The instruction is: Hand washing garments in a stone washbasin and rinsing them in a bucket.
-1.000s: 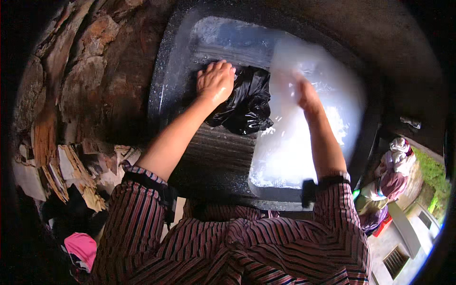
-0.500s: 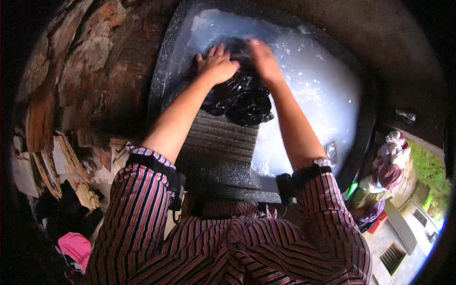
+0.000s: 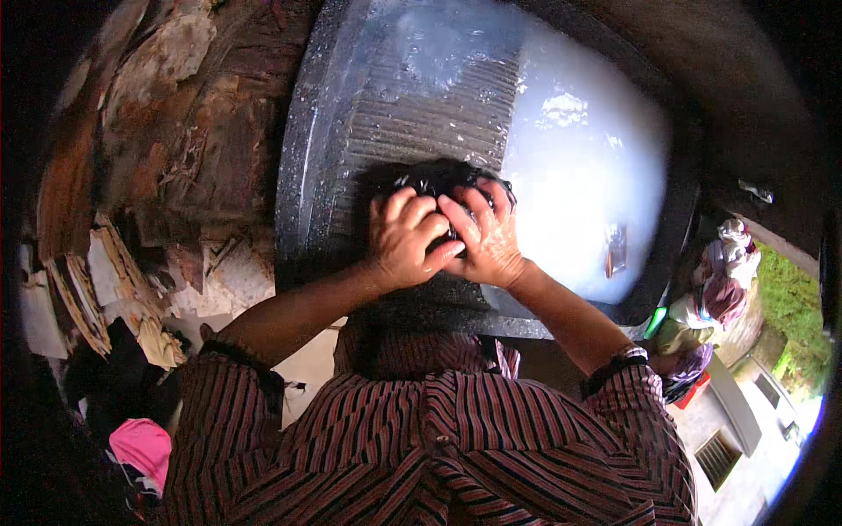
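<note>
A wet black cloth lies bunched at the near end of a ribbed washboard built into a dark speckled stone sink. My left hand presses on it with curled fingers. Right beside it, my right hand also grips the bundle, its fingers bent over the top. The two thumbs nearly meet. Most of the cloth is hidden under my hands, and its kind of garment cannot be made out. Cloudy whitish water fills the basin to the right of the ribs.
A small brownish rectangular thing shows in the basin's near right part. Rough wood borders the sink on the left, with a pink cloth below. Piled clothes and a bright green object are at the right.
Both hands have drawn toward me from the far end of the ribs, bringing the black cloth along. Their fingers, spread out before, are now curled on it, and the far ribs are uncovered.
</note>
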`<state>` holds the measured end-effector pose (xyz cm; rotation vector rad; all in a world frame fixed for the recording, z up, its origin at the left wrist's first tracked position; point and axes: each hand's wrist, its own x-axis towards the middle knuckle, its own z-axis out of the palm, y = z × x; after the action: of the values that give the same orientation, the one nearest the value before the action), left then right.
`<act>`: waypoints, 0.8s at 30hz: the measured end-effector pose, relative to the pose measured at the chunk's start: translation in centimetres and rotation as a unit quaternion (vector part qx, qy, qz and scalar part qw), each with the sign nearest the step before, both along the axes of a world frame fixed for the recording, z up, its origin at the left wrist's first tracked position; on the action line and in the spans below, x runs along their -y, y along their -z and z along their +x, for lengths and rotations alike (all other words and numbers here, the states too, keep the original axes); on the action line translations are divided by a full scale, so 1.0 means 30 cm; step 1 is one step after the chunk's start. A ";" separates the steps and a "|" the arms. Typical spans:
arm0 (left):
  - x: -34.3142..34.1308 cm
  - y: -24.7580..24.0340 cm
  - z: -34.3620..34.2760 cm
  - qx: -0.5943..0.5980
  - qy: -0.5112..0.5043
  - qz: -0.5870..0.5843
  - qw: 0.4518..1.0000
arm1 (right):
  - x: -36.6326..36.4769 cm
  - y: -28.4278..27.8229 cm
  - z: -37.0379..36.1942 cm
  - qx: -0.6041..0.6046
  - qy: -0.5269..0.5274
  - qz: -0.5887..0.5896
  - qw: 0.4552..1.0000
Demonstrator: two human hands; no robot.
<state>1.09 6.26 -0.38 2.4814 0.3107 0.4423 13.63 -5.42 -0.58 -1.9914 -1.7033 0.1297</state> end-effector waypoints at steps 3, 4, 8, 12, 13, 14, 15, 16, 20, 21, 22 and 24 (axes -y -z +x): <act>-0.015 0.034 0.022 0.020 0.036 0.087 0.995 | -0.016 0.062 0.021 0.001 -0.027 0.034 0.999; -0.026 0.039 0.037 0.037 0.052 0.109 0.992 | -0.022 0.071 0.038 -0.002 -0.029 0.033 0.999; -0.061 0.104 0.064 0.070 0.088 0.101 0.988 | -0.054 0.077 0.097 0.024 -0.109 -0.019 0.994; -0.115 0.099 0.107 0.082 0.134 0.043 0.987 | -0.101 0.071 0.147 -0.006 -0.144 0.007 0.990; -0.129 0.095 0.115 0.080 0.149 0.035 0.985 | -0.114 0.069 0.157 -0.028 -0.152 0.005 0.988; -0.143 0.093 0.121 0.077 0.148 0.036 0.985 | -0.124 0.072 0.164 -0.049 -0.160 0.002 0.986; -0.155 0.089 0.133 0.053 0.164 0.026 0.985 | -0.130 0.075 0.171 -0.048 -0.160 0.004 0.986; -0.167 0.086 0.145 0.030 0.180 0.015 0.983 | -0.137 0.080 0.176 -0.057 -0.149 0.009 0.987; -0.218 0.079 0.194 0.041 0.195 0.026 0.980 | -0.167 0.060 0.188 -0.075 -0.117 -0.007 0.990; -0.233 0.082 0.210 0.026 0.186 -0.004 0.982 | -0.174 0.073 0.182 -0.080 -0.085 0.062 0.991; -0.251 0.082 0.226 0.011 0.177 -0.032 0.984 | -0.187 0.018 0.192 -0.078 -0.081 -0.043 0.993; -0.269 0.097 0.268 -0.118 0.139 -0.126 0.975 | -0.184 0.051 0.193 -0.130 -0.022 -0.007 0.991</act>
<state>9.14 14.34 -3.29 2.2812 0.0997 -0.0089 19.41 0.09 -2.10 -1.8547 -1.5831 0.3998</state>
